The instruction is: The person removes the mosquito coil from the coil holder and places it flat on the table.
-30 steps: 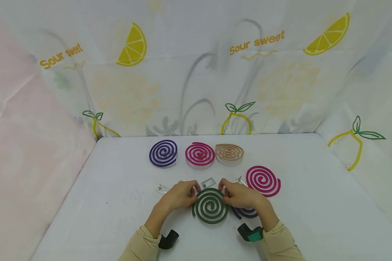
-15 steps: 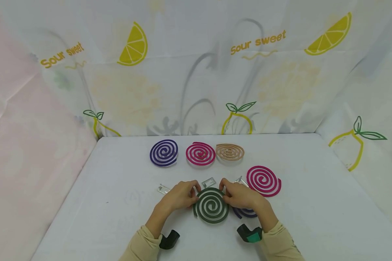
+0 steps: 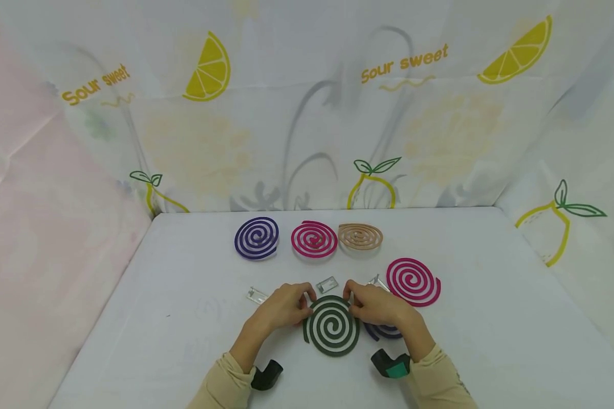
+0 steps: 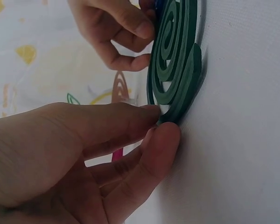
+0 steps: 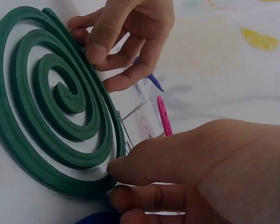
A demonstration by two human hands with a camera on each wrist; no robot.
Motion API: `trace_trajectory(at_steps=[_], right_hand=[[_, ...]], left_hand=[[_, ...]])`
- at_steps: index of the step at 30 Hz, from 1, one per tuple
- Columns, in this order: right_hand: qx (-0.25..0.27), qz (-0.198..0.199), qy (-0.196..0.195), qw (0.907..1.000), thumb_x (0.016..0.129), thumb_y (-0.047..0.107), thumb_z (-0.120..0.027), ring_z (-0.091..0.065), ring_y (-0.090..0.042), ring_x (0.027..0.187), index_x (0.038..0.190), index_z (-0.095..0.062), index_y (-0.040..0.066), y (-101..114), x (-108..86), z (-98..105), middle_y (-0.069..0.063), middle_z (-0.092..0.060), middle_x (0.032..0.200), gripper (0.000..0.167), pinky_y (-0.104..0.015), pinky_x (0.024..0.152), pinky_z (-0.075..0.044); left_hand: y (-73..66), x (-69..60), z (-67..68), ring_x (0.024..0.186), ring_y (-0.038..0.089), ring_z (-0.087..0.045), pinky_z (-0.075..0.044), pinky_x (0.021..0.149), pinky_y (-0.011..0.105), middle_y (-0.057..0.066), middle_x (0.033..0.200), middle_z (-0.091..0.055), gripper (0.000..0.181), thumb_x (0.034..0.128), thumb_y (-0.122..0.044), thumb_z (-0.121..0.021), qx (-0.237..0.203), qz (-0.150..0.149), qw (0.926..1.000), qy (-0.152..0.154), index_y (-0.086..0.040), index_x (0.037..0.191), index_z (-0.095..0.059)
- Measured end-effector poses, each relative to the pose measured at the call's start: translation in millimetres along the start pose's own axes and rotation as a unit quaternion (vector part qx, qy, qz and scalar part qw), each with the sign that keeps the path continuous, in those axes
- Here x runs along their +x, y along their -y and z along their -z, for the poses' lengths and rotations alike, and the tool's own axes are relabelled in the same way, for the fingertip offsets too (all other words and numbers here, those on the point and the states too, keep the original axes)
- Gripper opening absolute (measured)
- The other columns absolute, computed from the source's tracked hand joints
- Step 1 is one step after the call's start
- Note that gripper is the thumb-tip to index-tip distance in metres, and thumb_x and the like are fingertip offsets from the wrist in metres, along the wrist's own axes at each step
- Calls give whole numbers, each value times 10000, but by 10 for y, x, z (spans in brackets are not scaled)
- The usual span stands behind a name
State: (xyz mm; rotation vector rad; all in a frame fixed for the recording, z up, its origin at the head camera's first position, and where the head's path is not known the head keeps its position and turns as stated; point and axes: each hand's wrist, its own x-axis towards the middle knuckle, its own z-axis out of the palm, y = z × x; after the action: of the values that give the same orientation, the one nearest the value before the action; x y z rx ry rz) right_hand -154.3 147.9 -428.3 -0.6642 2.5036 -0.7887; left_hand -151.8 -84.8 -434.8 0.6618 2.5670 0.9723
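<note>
A dark green mosquito coil (image 3: 333, 326) lies near the front middle of the white table, between both hands. My left hand (image 3: 286, 307) pinches its left edge; in the left wrist view the thumb and a finger meet on the outer ring. On the opposite edge my right hand (image 3: 381, 307) pinches the coil between thumb and fingers, seen low in the right wrist view. In that view the spiral (image 5: 68, 98) looks whole, its rings apart. Partly hidden beneath my right hand is a dark blue coil (image 3: 387, 332).
Small metal coil stands lie beyond the hands: one in the middle (image 3: 327, 284), one at left (image 3: 256, 295), one partly covered at right (image 3: 380, 282). A pink coil (image 3: 411, 279) lies right. Purple (image 3: 257, 237), pink (image 3: 314, 240) and tan (image 3: 360, 236) coils line the back.
The green coil has shifted slightly toward me, its near edge lower in the head view. Both hands keep their pinch at its sides, almost unmoved.
</note>
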Motion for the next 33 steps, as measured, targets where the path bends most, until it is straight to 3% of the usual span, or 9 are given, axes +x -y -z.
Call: trace_trajectory(at_steps=[25,33], right_hand=[[65,-18,-7,10000,892,68,-559,-460,-86,590,1072,-502,79,11,6,18,37,-509,684,189,-218,537,-405],[195,-94,44,9998,908,100,-559,-464,-100,592,1088,-503,81,34,-25,32,20,-521,695,190,-234,531,-401]], left_hand=[[-1,24,-19,480,68,-506,-390,504,215,-9,658,-546,127,851,-68,-645,17,2,9999,-153,-58,974,-616],[7,34,-38,531,61,-471,-374,503,215,-33,680,-555,102,881,-146,-619,386,26,9986,-363,-100,971,-634]])
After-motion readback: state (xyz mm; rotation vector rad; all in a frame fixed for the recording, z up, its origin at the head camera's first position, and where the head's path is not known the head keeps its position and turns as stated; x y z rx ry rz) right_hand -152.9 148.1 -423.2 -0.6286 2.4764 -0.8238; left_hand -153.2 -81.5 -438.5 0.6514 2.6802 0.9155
